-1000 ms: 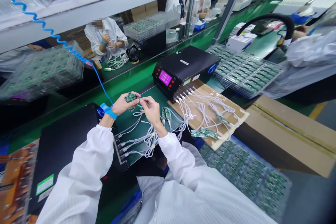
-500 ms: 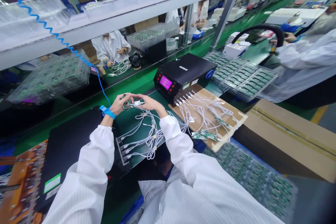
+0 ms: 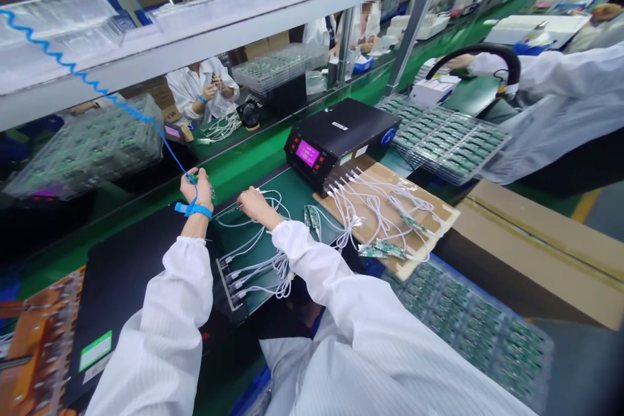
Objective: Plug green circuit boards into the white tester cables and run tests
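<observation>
My left hand (image 3: 195,187), with a blue strap (image 3: 193,209) at its wrist, is closed around a small green circuit board (image 3: 211,193) above the left black box. To its right my right hand (image 3: 254,204) hangs over the green mat with its fingers pinched together; what they hold, if anything, is too small to name. White cables (image 3: 273,266) lie below it, plugged into a connector strip (image 3: 226,283). Two green boards (image 3: 312,217) rest on the mat to the right of my right hand.
A black device (image 3: 346,133) with a lit pink screen stands behind a cardboard sheet (image 3: 336,213) bearing cables and boards. Trays of boards (image 3: 448,136) lie to the right. A blue coiled cord (image 3: 97,88) crosses the left. Other people sit beyond.
My hands have moved apart, the left one leftward with a board, the right one slightly left and down. Two boards now show on the mat. A person at the right has stretched out an arm.
</observation>
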Demonstrator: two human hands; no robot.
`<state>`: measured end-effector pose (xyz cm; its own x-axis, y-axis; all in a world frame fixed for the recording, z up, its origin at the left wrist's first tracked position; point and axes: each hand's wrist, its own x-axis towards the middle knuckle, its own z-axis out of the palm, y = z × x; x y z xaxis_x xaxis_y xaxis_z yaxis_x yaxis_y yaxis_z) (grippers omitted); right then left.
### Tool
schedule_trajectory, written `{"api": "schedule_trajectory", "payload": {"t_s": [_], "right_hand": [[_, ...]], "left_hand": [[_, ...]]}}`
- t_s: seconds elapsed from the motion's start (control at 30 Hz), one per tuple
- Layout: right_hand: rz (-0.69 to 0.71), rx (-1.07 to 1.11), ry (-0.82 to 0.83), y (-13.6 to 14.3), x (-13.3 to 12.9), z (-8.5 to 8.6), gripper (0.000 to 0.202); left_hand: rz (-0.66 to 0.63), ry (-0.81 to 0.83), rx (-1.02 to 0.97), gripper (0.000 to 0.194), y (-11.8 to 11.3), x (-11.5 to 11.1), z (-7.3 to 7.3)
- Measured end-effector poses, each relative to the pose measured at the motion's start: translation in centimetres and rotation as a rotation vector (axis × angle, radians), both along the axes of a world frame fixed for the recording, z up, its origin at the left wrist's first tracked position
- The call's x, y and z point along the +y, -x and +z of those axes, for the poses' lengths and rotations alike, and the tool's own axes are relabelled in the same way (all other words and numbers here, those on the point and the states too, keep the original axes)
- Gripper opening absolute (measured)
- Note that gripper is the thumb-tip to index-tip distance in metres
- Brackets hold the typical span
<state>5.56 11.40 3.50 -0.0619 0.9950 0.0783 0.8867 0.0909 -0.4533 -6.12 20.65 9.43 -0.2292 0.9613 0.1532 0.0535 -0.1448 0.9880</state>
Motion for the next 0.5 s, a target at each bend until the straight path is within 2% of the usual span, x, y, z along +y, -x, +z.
{"api": "schedule_trajectory", "payload": {"t_s": [0.2,0.37,0.43,0.5], "right_hand": [[-0.022,-0.021,0.083,1.8,-0.1,-2.3,0.035],[0.053,0.034,0.076,0.1,-1.7,-3.0,0.031],[-0.014,0.110,-0.001,-1.5,-3.5,-2.7,0.031],[-0.187,0.158,-0.035,-3.3,-5.9,-2.1,0.025]], "left_hand": [[-0.040,0.107,0.085,0.023,-0.5,-0.2,-0.5],[-0.153,0.216,0.205,0.021,-0.5,-0.1,-0.6],[-0.251,0.273,0.282,0.022,-0.6,-0.3,-0.8],[-0.381,0.338,0.377,0.020,-0.8,-0.9,-1.1]]}}
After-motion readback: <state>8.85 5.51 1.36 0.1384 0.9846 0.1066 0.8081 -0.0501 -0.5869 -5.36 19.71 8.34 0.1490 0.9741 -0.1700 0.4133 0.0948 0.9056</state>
